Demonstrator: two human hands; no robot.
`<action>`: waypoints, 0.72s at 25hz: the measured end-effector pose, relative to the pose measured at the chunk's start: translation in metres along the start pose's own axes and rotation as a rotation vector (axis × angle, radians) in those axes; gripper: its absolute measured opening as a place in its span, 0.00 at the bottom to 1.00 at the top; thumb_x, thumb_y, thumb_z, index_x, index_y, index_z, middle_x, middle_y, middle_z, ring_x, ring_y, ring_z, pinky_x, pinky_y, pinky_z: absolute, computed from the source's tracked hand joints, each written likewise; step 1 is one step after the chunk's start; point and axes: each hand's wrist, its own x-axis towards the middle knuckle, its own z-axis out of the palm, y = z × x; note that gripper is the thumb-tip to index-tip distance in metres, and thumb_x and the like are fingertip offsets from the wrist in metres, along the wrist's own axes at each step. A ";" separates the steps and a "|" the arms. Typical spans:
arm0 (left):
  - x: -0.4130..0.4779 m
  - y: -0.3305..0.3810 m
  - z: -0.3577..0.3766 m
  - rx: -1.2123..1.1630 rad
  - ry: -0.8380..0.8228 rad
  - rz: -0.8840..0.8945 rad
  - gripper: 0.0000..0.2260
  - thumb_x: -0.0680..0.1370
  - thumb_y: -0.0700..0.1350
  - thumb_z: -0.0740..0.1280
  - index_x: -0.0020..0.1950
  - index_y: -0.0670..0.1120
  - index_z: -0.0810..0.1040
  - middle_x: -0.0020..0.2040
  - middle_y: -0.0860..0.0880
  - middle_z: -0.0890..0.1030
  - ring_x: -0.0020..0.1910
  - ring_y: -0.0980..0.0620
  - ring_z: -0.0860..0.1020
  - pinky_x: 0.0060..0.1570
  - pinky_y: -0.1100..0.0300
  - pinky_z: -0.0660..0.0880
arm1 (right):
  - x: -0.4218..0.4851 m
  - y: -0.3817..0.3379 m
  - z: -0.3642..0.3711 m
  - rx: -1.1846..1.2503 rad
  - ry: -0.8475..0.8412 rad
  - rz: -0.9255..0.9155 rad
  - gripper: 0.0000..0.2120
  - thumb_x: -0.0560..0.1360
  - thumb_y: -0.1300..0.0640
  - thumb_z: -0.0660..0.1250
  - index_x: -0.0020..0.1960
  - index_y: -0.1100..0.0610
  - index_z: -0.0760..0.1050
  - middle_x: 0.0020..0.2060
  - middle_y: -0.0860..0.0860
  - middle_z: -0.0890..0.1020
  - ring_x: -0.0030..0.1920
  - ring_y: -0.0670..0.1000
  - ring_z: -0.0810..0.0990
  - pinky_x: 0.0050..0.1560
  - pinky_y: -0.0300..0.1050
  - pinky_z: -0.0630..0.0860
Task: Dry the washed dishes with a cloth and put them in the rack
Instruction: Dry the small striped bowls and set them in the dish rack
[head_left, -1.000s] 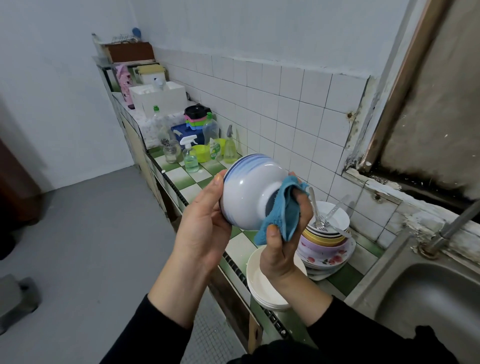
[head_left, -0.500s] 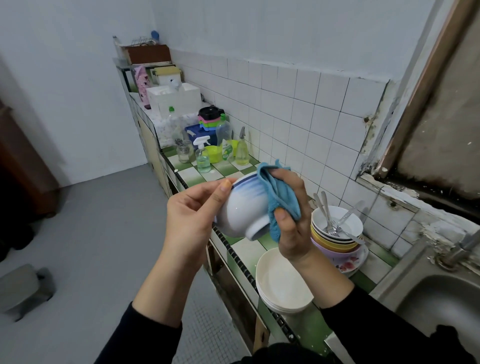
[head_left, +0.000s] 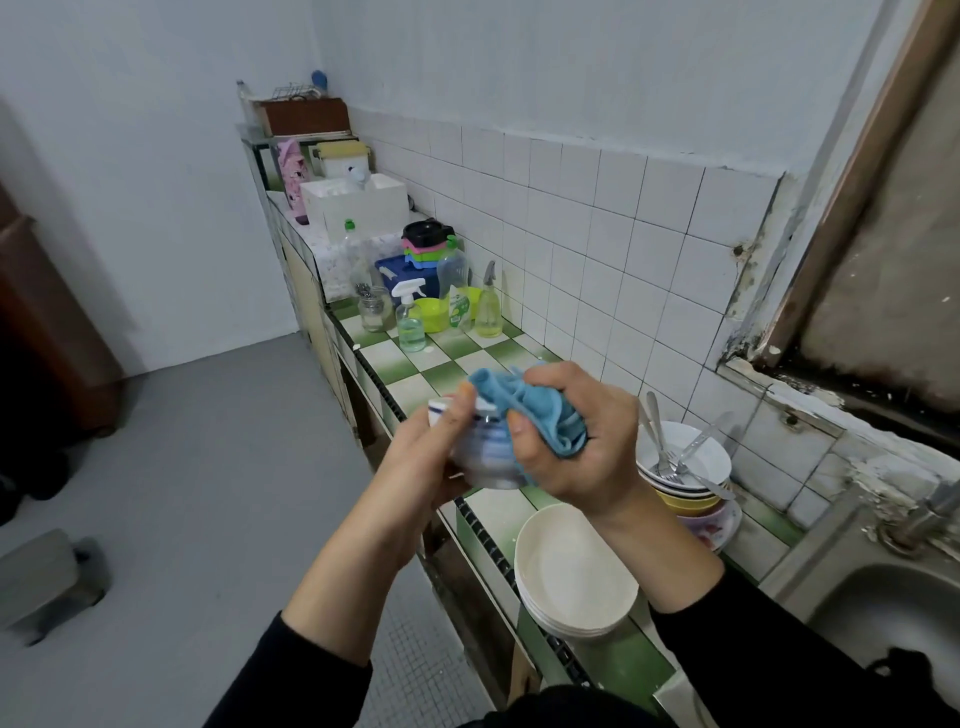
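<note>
Moved lower since a moment ago: bowl (head_left: 488, 457), with cloth (head_left: 530, 410) now on top.
Left hand (head_left: 426, 462) grips the bowl; right hand (head_left: 592, 447), just beside it, clutches the bunched cloth against the bowl.

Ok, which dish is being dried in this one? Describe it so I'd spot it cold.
Find the green-and-white checked tile counter; two hands meet over its front edge. The left hand holds a white ceramic bowl with blue bands, the right hand gripping a light blue cloth against it. It alone is off the counter, unlike the stacked cream plates and the cutlery-filled bowl stack.
</note>
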 end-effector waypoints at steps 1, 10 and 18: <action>-0.001 -0.002 0.000 -0.010 -0.032 0.024 0.29 0.60 0.65 0.77 0.52 0.47 0.80 0.47 0.48 0.85 0.45 0.50 0.83 0.43 0.56 0.81 | 0.002 -0.002 0.000 0.011 -0.053 -0.006 0.06 0.72 0.51 0.67 0.46 0.53 0.75 0.35 0.41 0.75 0.31 0.37 0.73 0.34 0.30 0.71; 0.007 -0.020 -0.004 0.288 0.046 0.368 0.48 0.48 0.54 0.81 0.66 0.50 0.71 0.57 0.56 0.80 0.58 0.56 0.78 0.57 0.60 0.76 | 0.056 -0.021 -0.019 0.514 0.035 0.792 0.07 0.72 0.47 0.63 0.43 0.48 0.78 0.40 0.52 0.79 0.40 0.51 0.77 0.46 0.48 0.76; 0.013 -0.026 0.004 0.386 -0.004 0.562 0.50 0.53 0.48 0.84 0.71 0.43 0.66 0.63 0.51 0.77 0.64 0.50 0.76 0.61 0.55 0.75 | 0.038 -0.035 -0.017 -0.557 -0.678 0.522 0.18 0.72 0.48 0.71 0.62 0.43 0.78 0.52 0.47 0.80 0.53 0.47 0.77 0.56 0.46 0.73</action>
